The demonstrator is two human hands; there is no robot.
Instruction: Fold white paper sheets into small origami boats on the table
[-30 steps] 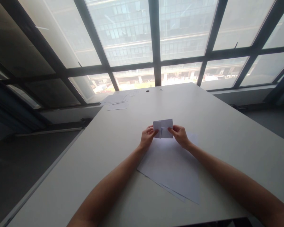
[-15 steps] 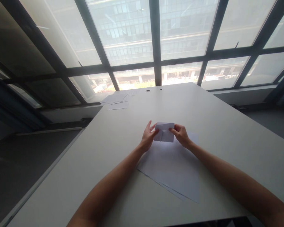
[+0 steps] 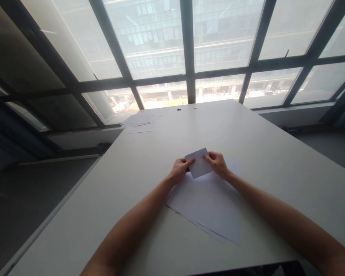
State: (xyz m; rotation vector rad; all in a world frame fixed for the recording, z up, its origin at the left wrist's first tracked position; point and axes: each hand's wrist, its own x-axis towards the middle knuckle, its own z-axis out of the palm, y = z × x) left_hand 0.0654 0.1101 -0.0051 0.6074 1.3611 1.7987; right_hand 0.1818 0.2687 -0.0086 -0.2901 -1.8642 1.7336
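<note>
white sheets (image 3: 209,207) beneath folded paper (image 3: 199,165); loose papers (image 3: 139,119) far left

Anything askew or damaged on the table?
Nothing spilled or visibly damaged. Slightly askew: the near sheets lie fanned with corners misaligned, and the far-left papers overlap unevenly. The folded paper is tilted between the left hand and right hand.

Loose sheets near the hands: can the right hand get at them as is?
Probably yes: the loose sheets lie close to the right hand, with nothing seen resting on them. But it grips the small paper, so would likely need to let go first.
</note>
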